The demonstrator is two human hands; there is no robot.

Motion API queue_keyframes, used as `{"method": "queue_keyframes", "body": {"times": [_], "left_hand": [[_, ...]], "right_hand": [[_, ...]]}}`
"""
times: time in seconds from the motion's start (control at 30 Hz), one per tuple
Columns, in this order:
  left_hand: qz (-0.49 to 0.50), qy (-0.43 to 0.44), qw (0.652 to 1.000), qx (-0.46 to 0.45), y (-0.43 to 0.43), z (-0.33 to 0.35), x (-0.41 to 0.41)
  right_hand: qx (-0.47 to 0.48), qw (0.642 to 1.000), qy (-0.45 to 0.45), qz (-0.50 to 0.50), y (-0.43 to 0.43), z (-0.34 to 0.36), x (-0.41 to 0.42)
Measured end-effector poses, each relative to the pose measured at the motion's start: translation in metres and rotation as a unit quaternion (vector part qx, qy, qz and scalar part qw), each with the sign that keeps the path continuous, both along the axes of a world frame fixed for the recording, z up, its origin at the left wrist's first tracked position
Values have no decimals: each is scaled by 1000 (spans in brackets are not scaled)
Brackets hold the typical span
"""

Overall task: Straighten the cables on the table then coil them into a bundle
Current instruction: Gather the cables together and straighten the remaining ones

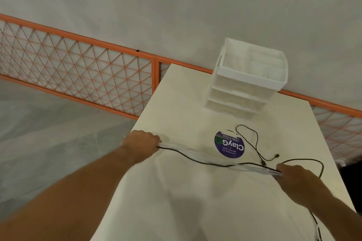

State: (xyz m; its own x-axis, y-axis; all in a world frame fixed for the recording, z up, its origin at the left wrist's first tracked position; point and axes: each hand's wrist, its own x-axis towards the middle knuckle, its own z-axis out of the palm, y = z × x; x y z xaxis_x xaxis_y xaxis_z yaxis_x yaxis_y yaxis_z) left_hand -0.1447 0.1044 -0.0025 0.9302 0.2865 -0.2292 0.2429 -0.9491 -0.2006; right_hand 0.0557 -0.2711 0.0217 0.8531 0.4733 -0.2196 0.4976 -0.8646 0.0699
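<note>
Left hand [141, 142] and right hand [293, 174], each curled around the cables [195, 158], stretch a black-and-white span between them above the table [176, 211], probably to pull out kinks. Beyond the right hand lies a slack black loop [257, 139] beside a round sticker [229, 144]. Farther off stands a white drawer unit [246, 76].

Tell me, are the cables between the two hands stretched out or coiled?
Stretched out: the cables run almost straight from the left hand to the right hand.

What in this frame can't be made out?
Head view:
- Left hand and right hand: fingers hide their grip on the cables.
- Cables between hands: motion-blurred, count unclear.
- Black cable: cut off by bottom edge.
- Sticker: small print too small.
</note>
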Motion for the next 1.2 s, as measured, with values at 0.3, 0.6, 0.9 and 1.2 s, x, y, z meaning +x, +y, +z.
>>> {"method": "queue_keyframes", "body": {"times": [0.3, 0.6, 0.9, 1.2], "left_hand": [[-63, -23, 997, 32, -43, 21, 22], [-48, -70, 996, 41, -30, 41, 30], [0, -180, 983, 44, 9, 103, 48], [-3, -216, 972, 89, 14, 164, 66]], "right_hand": [[-91, 978, 187, 28, 12, -13, -13], [-112, 961, 245, 65, 30, -4, -17], [53, 972, 220, 63, 37, 7, 0], [158, 963, 207, 65, 51, 16, 0]]}}
